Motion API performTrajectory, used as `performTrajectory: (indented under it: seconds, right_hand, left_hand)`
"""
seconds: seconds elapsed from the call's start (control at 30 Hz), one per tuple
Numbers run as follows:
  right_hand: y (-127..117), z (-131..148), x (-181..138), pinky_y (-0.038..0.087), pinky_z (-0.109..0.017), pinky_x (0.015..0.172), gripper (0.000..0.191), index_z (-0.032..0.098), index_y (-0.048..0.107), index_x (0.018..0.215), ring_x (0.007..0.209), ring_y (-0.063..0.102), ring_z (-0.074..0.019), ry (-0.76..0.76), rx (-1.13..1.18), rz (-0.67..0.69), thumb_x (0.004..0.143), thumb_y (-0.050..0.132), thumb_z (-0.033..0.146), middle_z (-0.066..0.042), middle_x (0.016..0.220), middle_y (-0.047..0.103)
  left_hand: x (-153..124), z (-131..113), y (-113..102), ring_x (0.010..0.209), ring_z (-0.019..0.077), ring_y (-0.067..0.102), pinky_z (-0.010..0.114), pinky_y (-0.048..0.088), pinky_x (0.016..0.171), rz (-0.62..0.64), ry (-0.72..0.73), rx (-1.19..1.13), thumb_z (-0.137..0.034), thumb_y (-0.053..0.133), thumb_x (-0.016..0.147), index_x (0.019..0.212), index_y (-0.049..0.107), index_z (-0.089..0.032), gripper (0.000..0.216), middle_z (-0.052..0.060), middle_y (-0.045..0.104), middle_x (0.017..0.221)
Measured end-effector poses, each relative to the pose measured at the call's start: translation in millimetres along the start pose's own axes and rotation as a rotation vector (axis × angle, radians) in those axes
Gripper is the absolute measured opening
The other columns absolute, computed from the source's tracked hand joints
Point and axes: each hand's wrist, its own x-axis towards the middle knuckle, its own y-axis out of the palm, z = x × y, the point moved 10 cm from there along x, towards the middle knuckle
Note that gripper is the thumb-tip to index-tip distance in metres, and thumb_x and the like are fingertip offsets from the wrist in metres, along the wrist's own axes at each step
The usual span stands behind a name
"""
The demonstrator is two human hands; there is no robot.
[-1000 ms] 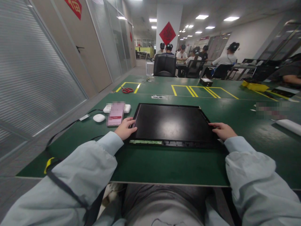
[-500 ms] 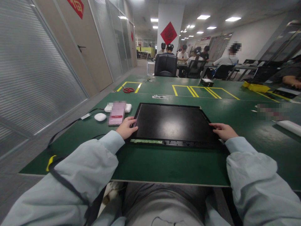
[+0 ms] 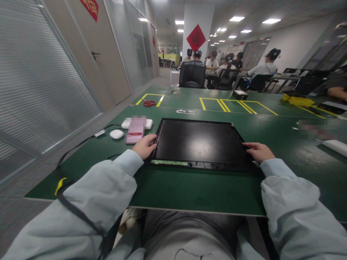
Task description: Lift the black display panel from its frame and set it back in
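Note:
A flat black display panel (image 3: 200, 141) lies face up in front of me, with a green circuit strip (image 3: 169, 163) along the left part of its near edge. My left hand (image 3: 145, 146) grips the panel's left edge, thumb and fingers at the rim. At the right edge my right hand (image 3: 259, 151) does the same, its fingers closed on the frame. The undersides of the panel and of the fingers are hidden.
The panel rests on a green table (image 3: 200, 195). To the left are a phone (image 3: 135, 130) and a white rounded case (image 3: 116, 134). Red-handled scissors (image 3: 149, 103), small white pieces (image 3: 185, 111) and a black box (image 3: 240, 95) lie farther back. Several people sit beyond.
Both hands keep their hold on the panel's edges. The view has shifted very slightly; nothing else has visibly moved.

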Motion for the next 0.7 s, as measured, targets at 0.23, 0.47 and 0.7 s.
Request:
performTrajectory:
  seconds: [0.23,0.47,0.7]
  right_hand:
    - [0.9,5.3,-2.2,0.045,-0.027,0.054,0.052,0.012,0.081,0.12,0.054,0.059,-0.0165,-0.011,-0.021,0.02,0.071,0.066,0.01,0.002,0.053,0.061]
    - [3.5,2.2,-5.4,0.046,-0.027,0.058,0.049,0.01,0.082,0.117,0.055,0.056,-0.0152,0.086,0.129,0.031,0.072,0.065,0.004,0.0,0.058,0.063]
    - [-0.1,3.9,-6.5,0.051,-0.028,0.061,0.046,0.015,0.086,0.106,0.059,0.061,-0.0167,0.104,0.197,0.022,0.066,0.066,0.002,-0.003,0.065,0.068]
  left_hand:
    - [-0.7,-0.2,-0.4,0.147,0.039,0.053,0.057,0.043,0.124,-0.012,0.007,-0.035,-0.031,0.071,0.073,0.133,0.071,-0.016,0.062,0.018,0.06,0.154]
    - [-1.0,-0.2,1.3,0.144,0.0392,0.057,0.059,0.044,0.123,-0.005,-0.002,-0.065,-0.03,0.073,0.073,0.141,0.064,-0.012,0.071,0.021,0.057,0.156]
    - [-0.3,2.3,1.9,0.137,0.038,0.064,0.06,0.046,0.121,-0.001,-0.027,-0.101,-0.026,0.077,0.073,0.142,0.064,-0.014,0.072,0.02,0.059,0.154]
